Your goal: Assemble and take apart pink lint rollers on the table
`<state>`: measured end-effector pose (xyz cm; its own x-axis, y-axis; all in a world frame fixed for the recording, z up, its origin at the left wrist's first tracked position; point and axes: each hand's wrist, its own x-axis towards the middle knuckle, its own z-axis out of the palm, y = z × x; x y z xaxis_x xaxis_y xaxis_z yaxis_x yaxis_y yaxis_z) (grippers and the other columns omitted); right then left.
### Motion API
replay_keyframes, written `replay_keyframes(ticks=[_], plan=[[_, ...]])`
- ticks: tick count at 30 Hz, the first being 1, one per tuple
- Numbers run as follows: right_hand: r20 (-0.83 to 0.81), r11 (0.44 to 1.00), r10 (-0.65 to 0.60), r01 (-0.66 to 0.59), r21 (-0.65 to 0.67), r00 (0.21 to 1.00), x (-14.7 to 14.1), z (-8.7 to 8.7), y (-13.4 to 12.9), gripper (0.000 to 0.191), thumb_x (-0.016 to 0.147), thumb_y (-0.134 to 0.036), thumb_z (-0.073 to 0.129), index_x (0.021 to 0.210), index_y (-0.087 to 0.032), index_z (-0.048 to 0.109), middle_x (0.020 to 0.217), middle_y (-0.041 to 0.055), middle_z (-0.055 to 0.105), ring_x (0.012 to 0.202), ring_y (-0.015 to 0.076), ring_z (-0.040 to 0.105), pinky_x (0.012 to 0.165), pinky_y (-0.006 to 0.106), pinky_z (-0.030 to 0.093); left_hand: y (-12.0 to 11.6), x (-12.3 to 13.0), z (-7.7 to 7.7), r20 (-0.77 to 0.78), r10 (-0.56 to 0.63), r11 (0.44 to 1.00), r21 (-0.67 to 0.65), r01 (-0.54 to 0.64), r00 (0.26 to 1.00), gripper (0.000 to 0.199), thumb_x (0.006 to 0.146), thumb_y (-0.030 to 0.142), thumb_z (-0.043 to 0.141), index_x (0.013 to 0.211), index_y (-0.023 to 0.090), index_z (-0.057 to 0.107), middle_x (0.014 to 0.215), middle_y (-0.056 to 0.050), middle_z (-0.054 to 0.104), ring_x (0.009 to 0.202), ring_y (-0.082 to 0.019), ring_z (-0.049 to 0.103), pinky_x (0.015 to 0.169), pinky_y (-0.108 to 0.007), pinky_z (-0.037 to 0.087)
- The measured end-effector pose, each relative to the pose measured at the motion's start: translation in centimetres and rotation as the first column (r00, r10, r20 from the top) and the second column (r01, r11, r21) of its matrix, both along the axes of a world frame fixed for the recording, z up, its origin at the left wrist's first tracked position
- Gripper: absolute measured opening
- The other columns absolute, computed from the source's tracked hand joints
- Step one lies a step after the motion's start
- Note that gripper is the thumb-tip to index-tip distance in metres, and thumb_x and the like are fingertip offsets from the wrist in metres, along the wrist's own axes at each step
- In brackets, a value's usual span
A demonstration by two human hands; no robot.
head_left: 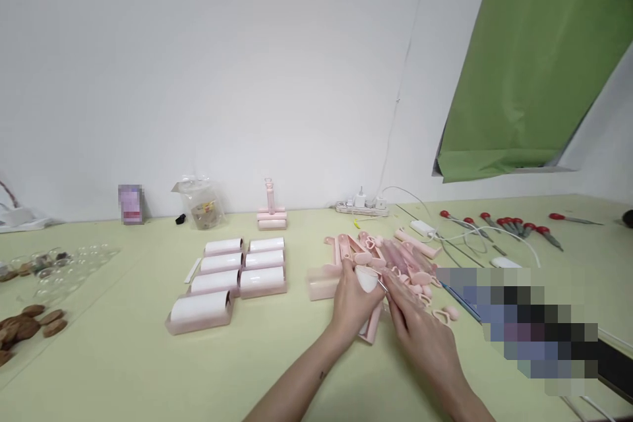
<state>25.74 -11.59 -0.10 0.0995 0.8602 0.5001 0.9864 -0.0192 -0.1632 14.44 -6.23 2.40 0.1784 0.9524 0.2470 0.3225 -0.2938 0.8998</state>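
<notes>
A big white wall (pixel 247 79) stands behind a pale green table (pixel 123 369). A green sheet (pixel 534 66) hangs at the right. Seven white rolls in pink plastic cases (pixel 200 306) sit on the left. Near the middle is a messy heap of pink plastic parts (pixel 363 256), partly hidden by the hands. The left hand (pixel 353 306) curls around a smooth white piece (pixel 366 278) over the heap. The right hand (pixel 420 326) is bent just beside it; I cannot tell what it grips.

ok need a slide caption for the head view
Left hand and right hand meet at a white piece beside pink parts; white rolls lie at left.
</notes>
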Motion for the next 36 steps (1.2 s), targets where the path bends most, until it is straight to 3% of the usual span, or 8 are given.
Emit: replay_keyframes(ticks=[4, 7, 11, 16, 21, 26, 31, 36], plan=[[-0.081, 1.0, -0.014, 0.012, -0.027, 0.997, 0.7, -1.0, 0.3, 0.041, 0.086, -0.032, 0.027, 0.119, -0.023, 0.05, 0.101, 0.0056, 0.066, 0.068, 0.0215, 0.066, 0.04, 0.028, 0.048, 0.0, -0.8, 0.7, -0.094, 0.052, 0.998, 0.041, -0.049, 0.994, 0.028, 0.069, 0.03, 0.052, 0.089, 0.022, 0.034, 0.083, -0.003, 0.058, 0.073, -0.019, 0.056, 0.056, -0.024, 0.037], [-0.188, 1.0, 0.014, -0.011, 0.016, 0.982, 1.0, -0.6, 0.4, 0.036, 0.085, -0.036, 0.031, 0.11, -0.026, 0.054, 0.089, 0.0036, 0.069, 0.066, 0.0208, 0.065, 0.042, 0.027, 0.047, 0.3, -2.6, 1.8, -0.239, 0.079, 0.995, 0.07, -0.064, 0.968, 0.03, 0.069, 0.035, 0.054, 0.089, 0.022, 0.037, 0.079, -0.001, 0.06, 0.071, -0.02, 0.058, 0.054, -0.024, 0.035], [-0.298, 0.967, 0.254, -0.245, 0.07, 0.92, -0.1, 2.0, 0.9, 0.025, 0.084, -0.04, 0.036, 0.093, -0.027, 0.056, 0.08, -0.0002, 0.068, 0.062, 0.0158, 0.062, 0.052, 0.024, 0.046, 1.2, -5.4, 2.3, -0.423, 0.24, 0.962, 0.226, -0.155, 0.874, 0.027, 0.07, 0.036, 0.053, 0.09, 0.023, 0.041, 0.08, -0.001, 0.061, 0.075, -0.021, 0.059, 0.054, -0.024, 0.034], [-0.212, 0.885, 0.464, -0.458, 0.077, 0.86, -2.8, 4.2, 2.3, 0.027, 0.086, -0.035, 0.035, 0.099, -0.026, 0.057, 0.06, -0.0027, 0.064, 0.052, 0.0138, 0.058, 0.048, 0.023, 0.039, 1.8, -7.2, 1.7, -0.496, 0.347, 0.93, 0.295, -0.221, 0.796, 0.023, 0.07, 0.025, 0.051, 0.092, 0.023, 0.044, 0.086, -0.001, 0.061, 0.082, -0.02, 0.058, 0.055, -0.024, 0.034], [-0.161, 0.898, 0.44, -0.429, 0.099, 0.884, -3.6, 3.2, 2.8, 0.027, 0.085, -0.037, 0.036, 0.088, -0.025, 0.061, 0.049, -0.0038, 0.058, 0.044, 0.0136, 0.053, 0.042, 0.023, 0.033, 1.8, -7.5, 1.0, -0.544, 0.335, 0.939, 0.262, -0.224, 0.769, 0.025, 0.07, 0.027, 0.05, 0.094, 0.022, 0.045, 0.086, -0.002, 0.061, 0.08, -0.021, 0.058, 0.055, -0.025, 0.035], [-0.202, 0.901, 0.434, -0.42, 0.112, 0.878, -3.3, 2.7, 2.6, 0.03, 0.085, -0.041, 0.036, 0.091, -0.025, 0.061, 0.049, -0.0038, 0.056, 0.043, 0.0129, 0.05, 0.043, 0.022, 0.034, 1.8, -7.4, 0.7, -0.536, 0.339, 0.939, 0.247, -0.24, 0.773, 0.027, 0.07, 0.027, 0.052, 0.095, 0.022, 0.045, 0.086, -0.002, 0.061, 0.079, -0.02, 0.058, 0.057, -0.025, 0.035], [-0.236, 0.918, 0.393, -0.393, 0.049, 0.889, -3.3, 2.8, 2.8, 0.031, 0.084, -0.043, 0.036, 0.089, -0.025, 0.062, 0.05, -0.0021, 0.058, 0.048, 0.0152, 0.055, 0.045, 0.023, 0.036, 1.9, -7.3, 0.4, -0.52, 0.32, 0.944, 0.251, -0.216, 0.792, 0.027, 0.07, 0.027, 0.052, 0.095, 0.022, 0.045, 0.085, -0.003, 0.061, 0.078, -0.022, 0.058, 0.055, -0.025, 0.034], [-0.277, 0.933, 0.346, -0.36, 0.0, 0.897, -3.2, 2.8, 2.7, 0.033, 0.083, -0.043, 0.036, 0.09, -0.026, 0.064, 0.058, 0.0005, 0.065, 0.055, 0.0179, 0.059, 0.047, 0.025, 0.04, 1.8, -7.4, 0.3, -0.578, 0.304, 0.951, 0.228, -0.208, 0.757, 0.023, 0.071, 0.026, 0.05, 0.094, 0.021, 0.045, 0.087, -0.004, 0.061, 0.079, -0.022, 0.058, 0.056, -0.025, 0.036]])
